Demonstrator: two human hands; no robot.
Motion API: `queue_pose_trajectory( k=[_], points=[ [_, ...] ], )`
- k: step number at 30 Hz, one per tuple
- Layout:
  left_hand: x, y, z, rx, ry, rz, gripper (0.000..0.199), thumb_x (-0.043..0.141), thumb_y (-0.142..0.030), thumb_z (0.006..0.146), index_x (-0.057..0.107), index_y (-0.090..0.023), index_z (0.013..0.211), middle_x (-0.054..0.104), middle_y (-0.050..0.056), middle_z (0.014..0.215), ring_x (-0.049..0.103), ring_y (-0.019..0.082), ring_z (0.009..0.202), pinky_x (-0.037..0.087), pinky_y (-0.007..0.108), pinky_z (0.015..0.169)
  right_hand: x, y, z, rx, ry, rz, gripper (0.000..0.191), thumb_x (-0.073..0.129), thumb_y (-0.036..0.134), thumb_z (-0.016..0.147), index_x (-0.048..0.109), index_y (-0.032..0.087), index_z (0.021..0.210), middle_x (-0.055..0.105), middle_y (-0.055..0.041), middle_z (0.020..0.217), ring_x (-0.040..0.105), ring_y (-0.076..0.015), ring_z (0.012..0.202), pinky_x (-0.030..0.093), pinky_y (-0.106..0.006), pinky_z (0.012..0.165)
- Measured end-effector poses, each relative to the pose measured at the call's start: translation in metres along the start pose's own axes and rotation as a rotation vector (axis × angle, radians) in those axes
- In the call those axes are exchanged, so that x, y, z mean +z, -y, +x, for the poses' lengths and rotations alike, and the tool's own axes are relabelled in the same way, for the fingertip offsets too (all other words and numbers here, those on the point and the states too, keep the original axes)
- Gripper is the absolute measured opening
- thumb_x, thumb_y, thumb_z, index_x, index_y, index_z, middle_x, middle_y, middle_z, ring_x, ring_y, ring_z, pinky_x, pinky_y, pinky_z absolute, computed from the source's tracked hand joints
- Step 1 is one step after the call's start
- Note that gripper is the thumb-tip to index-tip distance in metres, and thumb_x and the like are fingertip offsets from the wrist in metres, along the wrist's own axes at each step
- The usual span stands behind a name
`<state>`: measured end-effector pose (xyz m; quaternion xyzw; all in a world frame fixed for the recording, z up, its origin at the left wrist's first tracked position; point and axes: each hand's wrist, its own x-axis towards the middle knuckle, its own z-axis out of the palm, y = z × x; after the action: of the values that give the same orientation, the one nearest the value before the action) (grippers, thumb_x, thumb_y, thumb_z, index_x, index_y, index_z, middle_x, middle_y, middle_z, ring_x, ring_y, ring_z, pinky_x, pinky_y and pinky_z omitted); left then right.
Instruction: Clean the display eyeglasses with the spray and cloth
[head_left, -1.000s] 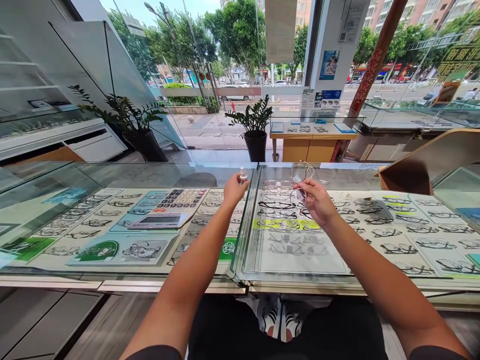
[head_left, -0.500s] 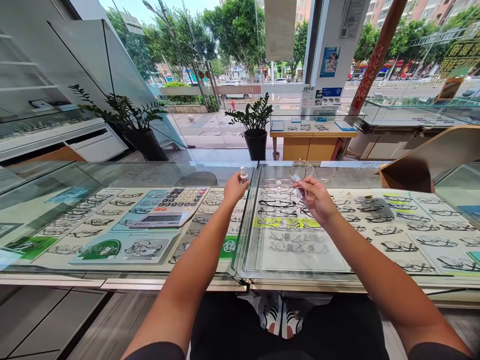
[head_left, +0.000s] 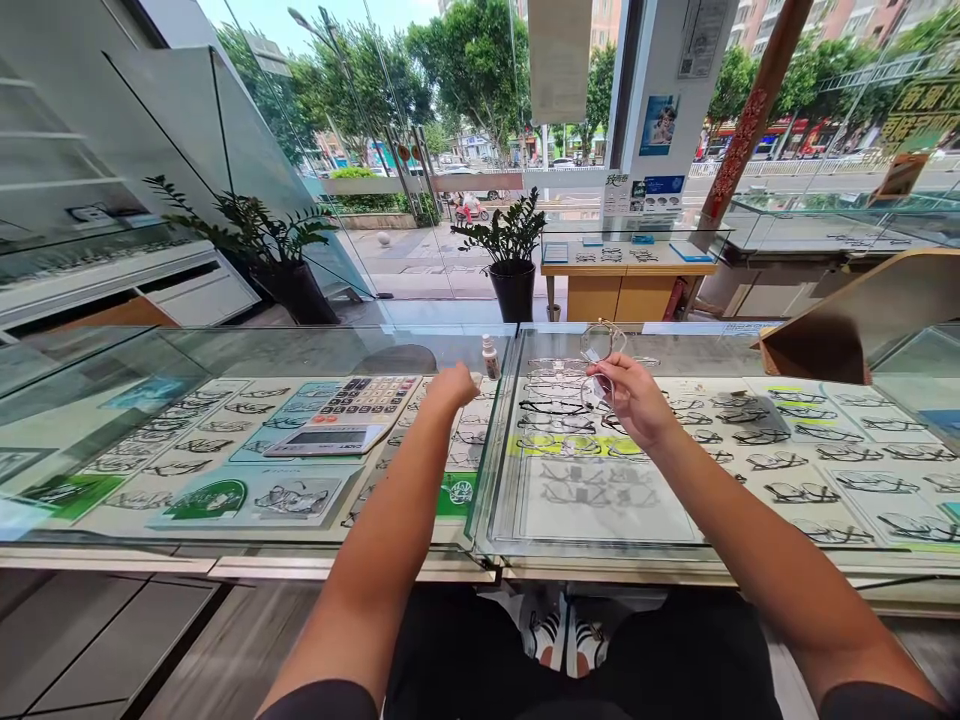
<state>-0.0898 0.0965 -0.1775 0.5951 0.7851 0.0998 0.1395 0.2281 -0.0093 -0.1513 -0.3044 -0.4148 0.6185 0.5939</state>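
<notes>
My right hand (head_left: 632, 392) pinches a pair of thin-rimmed eyeglasses (head_left: 602, 340), held upright on end above the glass counter. One round lens is at the top, the other beside my fingertips, and a small pale tag shows on a lens. My left hand (head_left: 452, 386) is low over the counter, fingers curled and mostly hidden behind its back. Something small and pale shows at its fingertips, too little to name. Just right of that hand, a small white spray bottle (head_left: 490, 358) stands upright on the glass, apart from the fingers.
Rows of eyeglasses (head_left: 799, 492) lie inside the glass display counter (head_left: 495, 500). A large calculator (head_left: 341, 425) rests left of my left arm. A wooden-edged stand (head_left: 847, 320) rises at the right. Potted plants (head_left: 514, 285) stand beyond the counter.
My left hand has let go of the spray bottle, which now stands on the counter, and has moved left and slightly down. My right hand keeps the eyeglasses in the same place.
</notes>
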Motion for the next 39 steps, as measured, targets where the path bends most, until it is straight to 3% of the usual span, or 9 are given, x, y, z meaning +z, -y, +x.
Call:
queue_pose_trajectory(
  k=[5, 10, 13, 15, 18, 21, 23, 30, 39],
  points=[
    [-0.011, -0.004, -0.004, -0.068, -0.065, -0.063, 0.038, 0.068, -0.027, 0.088, 0.062, -0.010, 0.122, 0.073, 0.034, 0.120, 0.071, 0.048, 0.112, 0.052, 0.051, 0.090, 0.000, 0.003, 0.001, -0.008, -0.022, 0.019, 0.028, 0.096, 0.039, 0.070, 0.072, 0.025, 0.073, 0.078, -0.0002, 0.085, 0.056, -0.0145, 0.078, 0.044, -0.027, 0.069],
    [-0.037, -0.013, -0.022, 0.010, -0.425, -0.217, 0.031, 0.040, -0.029, 0.105, 0.051, -0.017, 0.131, 0.071, 0.024, 0.128, 0.069, 0.039, 0.116, 0.049, 0.045, 0.092, -0.003, 0.008, 0.003, -0.044, -0.035, 0.025, 0.028, 0.095, 0.039, 0.070, 0.071, 0.025, 0.074, 0.077, 0.0004, 0.086, 0.055, -0.0141, 0.076, 0.042, -0.027, 0.069],
    [-0.043, -0.027, -0.039, 0.239, -0.659, -0.632, 0.021, 0.056, -0.033, 0.099, 0.052, -0.022, 0.116, 0.072, 0.010, 0.105, 0.068, 0.026, 0.093, 0.049, 0.036, 0.082, -0.004, 0.011, 0.004, -0.062, -0.045, 0.034, 0.029, 0.096, 0.039, 0.069, 0.071, 0.026, 0.074, 0.077, 0.0004, 0.086, 0.054, -0.0143, 0.075, 0.043, -0.028, 0.070],
    [-0.040, -0.041, -0.052, 0.400, -0.556, -1.010, 0.024, 0.063, -0.039, 0.093, 0.049, -0.024, 0.106, 0.065, 0.002, 0.088, 0.060, 0.018, 0.074, 0.046, 0.029, 0.068, -0.004, 0.012, 0.004, -0.067, -0.048, 0.042, 0.030, 0.097, 0.040, 0.068, 0.071, 0.026, 0.074, 0.077, 0.0006, 0.086, 0.053, -0.0141, 0.074, 0.043, -0.028, 0.069],
    [-0.026, -0.064, -0.074, 0.511, -0.123, -1.368, 0.031, 0.063, -0.050, 0.090, 0.044, -0.025, 0.094, 0.057, -0.003, 0.076, 0.046, 0.012, 0.058, 0.033, 0.022, 0.050, -0.003, 0.013, 0.004, -0.070, -0.052, 0.050, 0.031, 0.097, 0.040, 0.068, 0.071, 0.026, 0.073, 0.078, 0.0007, 0.085, 0.054, -0.0140, 0.074, 0.044, -0.028, 0.069],
    [-0.009, -0.081, -0.092, 0.492, 0.195, -1.458, 0.038, 0.068, -0.056, 0.086, 0.054, -0.022, 0.091, 0.058, 0.000, 0.078, 0.051, 0.013, 0.062, 0.035, 0.021, 0.048, -0.003, 0.012, 0.004, -0.072, -0.054, 0.041, 0.029, 0.096, 0.040, 0.069, 0.071, 0.026, 0.074, 0.078, 0.0004, 0.085, 0.057, -0.0143, 0.076, 0.045, -0.028, 0.072],
    [0.002, -0.088, -0.100, 0.477, 0.306, -1.396, 0.044, 0.073, -0.061, 0.083, 0.062, -0.019, 0.094, 0.059, 0.000, 0.075, 0.052, 0.012, 0.061, 0.041, 0.023, 0.050, -0.003, 0.011, 0.003, -0.061, -0.044, 0.034, 0.029, 0.096, 0.041, 0.070, 0.072, 0.026, 0.075, 0.079, -0.0001, 0.086, 0.058, -0.0144, 0.076, 0.046, -0.029, 0.073],
    [0.027, -0.094, -0.109, 0.501, 0.314, -1.293, 0.058, 0.089, -0.064, 0.073, 0.069, -0.016, 0.099, 0.072, 0.002, 0.086, 0.063, 0.013, 0.072, 0.050, 0.024, 0.066, 0.000, 0.010, -0.001, -0.054, -0.010, 0.000, 0.028, 0.095, 0.044, 0.071, 0.074, 0.027, 0.076, 0.079, -0.0004, 0.088, 0.059, -0.0163, 0.081, 0.046, -0.032, 0.079],
    [0.025, -0.098, -0.118, 0.510, 0.322, -1.316, 0.065, 0.088, -0.071, 0.071, 0.057, -0.021, 0.098, 0.068, -0.003, 0.067, 0.056, 0.011, 0.052, 0.039, 0.021, 0.052, 0.006, 0.007, -0.004, -0.121, -0.010, -0.104, 0.030, 0.094, 0.049, 0.070, 0.074, 0.027, 0.075, 0.078, 0.0002, 0.084, 0.059, -0.0182, 0.084, 0.045, -0.033, 0.085]
  ],
)
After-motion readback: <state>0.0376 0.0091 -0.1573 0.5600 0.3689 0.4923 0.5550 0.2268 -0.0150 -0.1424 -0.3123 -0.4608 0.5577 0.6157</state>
